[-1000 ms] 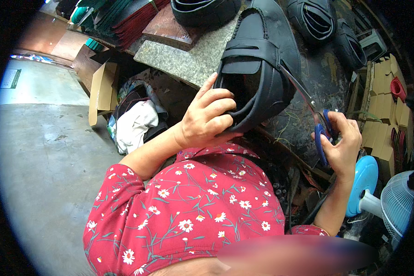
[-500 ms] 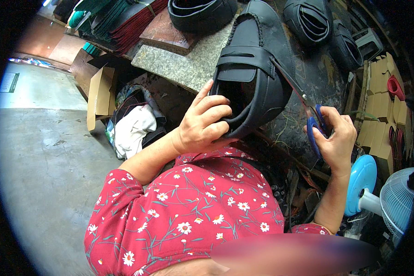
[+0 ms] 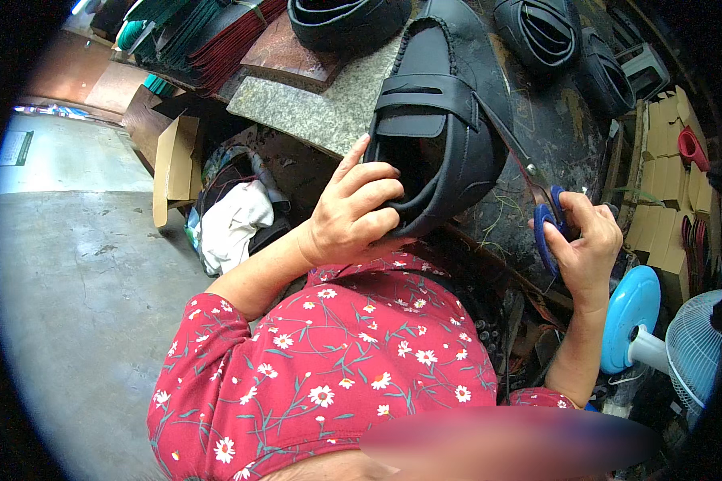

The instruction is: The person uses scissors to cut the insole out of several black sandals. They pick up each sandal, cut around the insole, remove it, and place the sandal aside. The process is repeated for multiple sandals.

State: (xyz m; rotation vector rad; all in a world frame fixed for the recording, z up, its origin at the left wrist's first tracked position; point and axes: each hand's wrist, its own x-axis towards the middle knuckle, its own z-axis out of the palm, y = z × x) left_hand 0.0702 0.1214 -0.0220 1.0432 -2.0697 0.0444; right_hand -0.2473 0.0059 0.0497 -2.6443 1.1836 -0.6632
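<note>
A black loafer-style shoe upper [image 3: 445, 104], with a strap across it and a stitched toe seam, lies tilted over the near edge of the dark worktable. My left hand [image 3: 355, 207] grips its heel end, fingers curled over the opening's rim and the index finger stretched along the side. In my right hand [image 3: 587, 240] is a pair of scissors [image 3: 547, 210] with blue handles, thumb and fingers through the loops. Its long blades point up and left, tips against the shoe's side by the strap end. Whether the tips hold a thread is too small to tell.
Other black uppers [image 3: 537, 36] stand at the far side. A stone slab [image 3: 313, 108] and a brown board [image 3: 293, 60] lie left of the shoe. Cut threads [image 3: 497, 228] litter the worktable. At right are cardboard boxes [image 3: 654, 200] and a blue-and-white fan [image 3: 630, 321].
The view has shifted very slightly. Both hands, the shoe and the scissors keep nearly the same places.
</note>
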